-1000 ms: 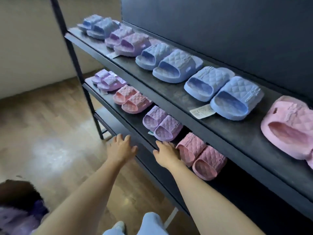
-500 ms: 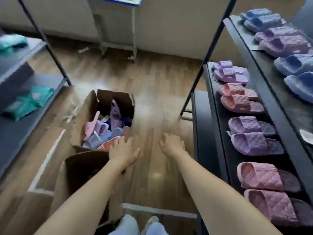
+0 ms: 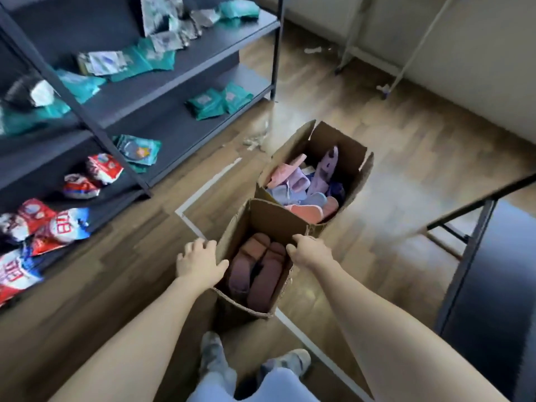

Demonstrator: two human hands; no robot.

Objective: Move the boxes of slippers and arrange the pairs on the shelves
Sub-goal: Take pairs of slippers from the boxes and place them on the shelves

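Two open cardboard boxes stand on the wooden floor. The near box [image 3: 269,216] holds a pair of dusky pink slippers [image 3: 256,268] lying side by side. My left hand [image 3: 198,261] lies against its left wall, thumb over the rim. My right hand [image 3: 309,250] grips the rim at the right corner, fingers curled over it. The far box [image 3: 336,140] behind it is full of several pink, purple and blue slippers [image 3: 304,187].
A dark shelf unit [image 3: 185,74] on the left carries teal and red-white packets. A corner of the slipper shelf [image 3: 470,256] shows at the right. White tape lines [image 3: 203,184] mark the floor. My feet [image 3: 252,364] are just behind the near box.
My view has swung left and down from the slipper shelf to the boxes. Both hands left the shelf edge and came onto the near box's rim.
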